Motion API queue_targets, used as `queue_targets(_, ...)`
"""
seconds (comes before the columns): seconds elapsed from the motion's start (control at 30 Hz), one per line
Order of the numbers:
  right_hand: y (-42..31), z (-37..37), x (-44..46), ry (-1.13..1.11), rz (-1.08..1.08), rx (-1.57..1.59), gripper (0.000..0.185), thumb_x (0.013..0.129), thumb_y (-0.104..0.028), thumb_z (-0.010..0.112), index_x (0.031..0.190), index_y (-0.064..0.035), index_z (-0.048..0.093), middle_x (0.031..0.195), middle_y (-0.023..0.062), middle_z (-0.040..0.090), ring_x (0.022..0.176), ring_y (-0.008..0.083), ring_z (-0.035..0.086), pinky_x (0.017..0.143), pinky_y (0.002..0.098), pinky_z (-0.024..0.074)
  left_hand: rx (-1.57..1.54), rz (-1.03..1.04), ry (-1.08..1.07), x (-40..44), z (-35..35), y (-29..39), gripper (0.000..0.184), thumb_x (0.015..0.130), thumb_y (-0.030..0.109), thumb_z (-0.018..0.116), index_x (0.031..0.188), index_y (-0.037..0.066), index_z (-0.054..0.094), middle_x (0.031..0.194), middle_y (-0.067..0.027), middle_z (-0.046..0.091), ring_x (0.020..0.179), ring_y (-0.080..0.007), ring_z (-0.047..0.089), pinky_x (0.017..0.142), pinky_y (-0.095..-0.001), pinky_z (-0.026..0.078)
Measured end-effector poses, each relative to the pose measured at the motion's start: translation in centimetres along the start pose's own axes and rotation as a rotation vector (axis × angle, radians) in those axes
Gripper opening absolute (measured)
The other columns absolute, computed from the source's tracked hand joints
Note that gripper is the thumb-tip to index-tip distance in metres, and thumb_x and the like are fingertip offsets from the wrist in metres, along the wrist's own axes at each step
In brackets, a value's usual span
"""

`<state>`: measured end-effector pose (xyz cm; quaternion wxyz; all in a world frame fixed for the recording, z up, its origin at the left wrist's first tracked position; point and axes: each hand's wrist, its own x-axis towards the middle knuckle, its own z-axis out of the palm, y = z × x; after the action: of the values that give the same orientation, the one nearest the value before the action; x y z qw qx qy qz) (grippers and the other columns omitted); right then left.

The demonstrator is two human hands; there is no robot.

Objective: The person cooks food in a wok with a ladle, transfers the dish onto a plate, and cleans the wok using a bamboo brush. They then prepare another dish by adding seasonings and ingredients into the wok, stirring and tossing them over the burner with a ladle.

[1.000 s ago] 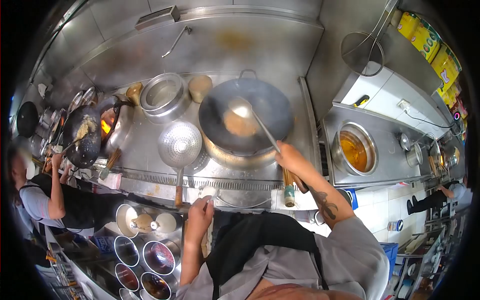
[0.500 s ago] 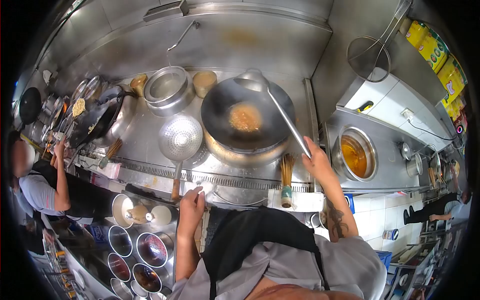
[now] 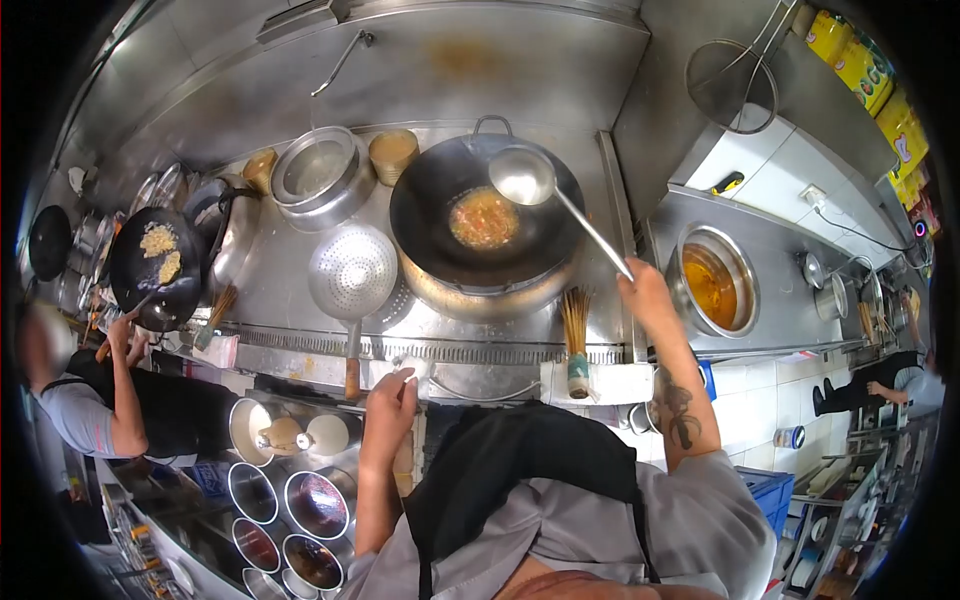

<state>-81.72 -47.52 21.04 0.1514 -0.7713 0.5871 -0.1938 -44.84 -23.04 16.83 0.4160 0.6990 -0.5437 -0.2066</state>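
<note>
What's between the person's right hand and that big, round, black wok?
A long silver metal ladle: in the head view, its handle slants from the right hand up to its bowl, which shows over the big, round, black wok.

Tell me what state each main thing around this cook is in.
Wok: upright, uncovered, reddish food in its middle.
Ladle: held, its bowl over the wok.
Right grip: closed around the ladle.
Left grip: curled; contents unclear.
Perforated strainer: empty, unheld.
Bamboo brush: unheld.
Steel pot on the right: open, holding orange contents.
</note>
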Motion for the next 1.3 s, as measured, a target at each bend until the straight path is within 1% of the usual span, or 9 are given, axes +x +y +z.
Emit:
queue_targets(0.43, -5.8, -18.3, -3.6, 0.036, -0.288, -0.075, 0.019, 0.079, -0.008, 0.068, 0.095, 0.0021, 0.064, 0.077, 0.0158, 0.064, 0.066, 0.0271, 0.06, 0.062, 0.0346, 0.0471, 0.198, 0.092, -0.52, -2.7, 4.4, -6.3, 0.017, 0.087, 0.017, 0.059, 0.084, 0.001, 0.065, 0.081, -0.0225, 0.063, 0.08, -0.0411, 0.061, 0.072, -0.0463, 0.048)
queue_targets(0.6, -7.5, -27.1, -8.0, 0.113, -0.438, -0.221, 0.03, 0.076, -0.001, 0.075, 0.103, 0.0027, 0.062, 0.102, 0.0139, 0.062, 0.087, 0.019, 0.061, 0.072, 0.0273, 0.0498, 0.55, -0.181, -0.701, -3.6, 2.7, -2.8, 0.027, 0.086, 0.026, 0.055, 0.085, 0.003, 0.069, 0.087, -0.0218, 0.066, 0.083, -0.0398, 0.064, 0.077, -0.0485, 0.05)
queue_targets(0.77, -15.6, -34.6, -8.6, -0.209, -0.242, -0.376, 0.029, 0.075, -0.005, 0.075, 0.1, 0.0052, 0.066, 0.072, 0.0165, 0.061, 0.055, 0.0213, 0.053, 0.049, 0.0341, 0.0416, 0.837, -0.234, -0.891, -4.5, 3.3, -5.0, 0.027, 0.08, 0.025, 0.057, 0.08, 0.003, 0.072, 0.086, -0.0203, 0.068, 0.081, -0.0372, 0.067, 0.076, -0.0462, 0.052)
queue_targets(0.83, -13.1, -35.0, -7.2, -0.058, -0.985, -0.385, 0.031, 0.076, -0.004, 0.073, 0.103, 0.0068, 0.064, 0.08, 0.0182, 0.062, 0.059, 0.0214, 0.057, 0.049, 0.0311, 0.0431, 0.735, -0.242, -0.99, -8.9, 5.9, -14.2, 0.025, 0.079, 0.023, 0.057, 0.084, 0.003, 0.072, 0.087, -0.0214, 0.068, 0.081, -0.0357, 0.067, 0.076, -0.0447, 0.052)
queue_targets(0.9, -13.2, -35.0, -6.8, -0.032, -1.088, -0.323, 0.032, 0.079, -0.004, 0.071, 0.107, 0.0068, 0.062, 0.094, 0.0227, 0.061, 0.062, 0.0249, 0.059, 0.049, 0.0311, 0.0441, 0.721, -0.236, -1.021, -11.4, 7.0, -18.3, 0.022, 0.079, 0.019, 0.06, 0.088, 0.006, 0.074, 0.081, -0.02, 0.069, 0.075, -0.0313, 0.068, 0.069, -0.0408, 0.053)
queue_targets(1.0, -15.1, -38.5, -8.6, -0.315, -0.758, -0.27, 0.032, 0.082, -0.003, 0.066, 0.112, 0.0071, 0.06, 0.106, 0.0272, 0.058, 0.064, 0.029, 0.061, 0.049, 0.0324, 0.0456, 0.687, -0.259, -1.023, -11.3, 7.6, -18.0, 0.021, 0.08, 0.02, 0.059, 0.087, 0.006, 0.073, 0.08, -0.019, 0.068, 0.074, -0.0305, 0.067, 0.068, -0.0404, 0.053)
queue_targets(1.07, -15.2, -38.8, -7.5, -0.33, -1.194, -0.431, 0.03, 0.084, -0.003, 0.064, 0.111, 0.0082, 0.059, 0.106, 0.0277, 0.058, 0.065, 0.029, 0.062, 0.05, 0.0329, 0.0465, 0.656, -0.277, -1.021, -11.0, 7.8, -18.2, 0.021, 0.08, 0.02, 0.059, 0.086, 0.006, 0.073, 0.079, -0.0183, 0.068, 0.073, -0.0299, 0.067, 0.067, -0.0402, 0.052)
queue_targets(1.2, -16.4, -40.4, -8.6, -0.463, -0.576, -0.281, 0.028, 0.081, 0.0, 0.063, 0.109, 0.004, 0.06, 0.085, 0.0211, 0.062, 0.064, 0.0287, 0.062, 0.052, 0.0317, 0.0468, 0.62, -0.307, -1.015, -11.5, 8.0, -18.3, 0.02, 0.08, 0.021, 0.059, 0.084, 0.006, 0.072, 0.077, -0.0169, 0.068, 0.07, -0.0288, 0.066, 0.065, -0.0397, 0.052)
queue_targets(1.3, -16.9, -40.7, -7.4, -0.594, -0.868, -0.37, 0.026, 0.082, -0.008, 0.065, 0.103, 0.0068, 0.06, 0.079, 0.0193, 0.062, 0.062, 0.0283, 0.061, 0.054, 0.0347, 0.0481, 0.601, -0.325, -1.011, -12.0, 8.0, -18.3, 0.02, 0.081, 0.021, 0.058, 0.083, 0.006, 0.072, 0.076, -0.0159, 0.068, 0.069, -0.028, 0.065, 0.064, -0.0394, 0.051)
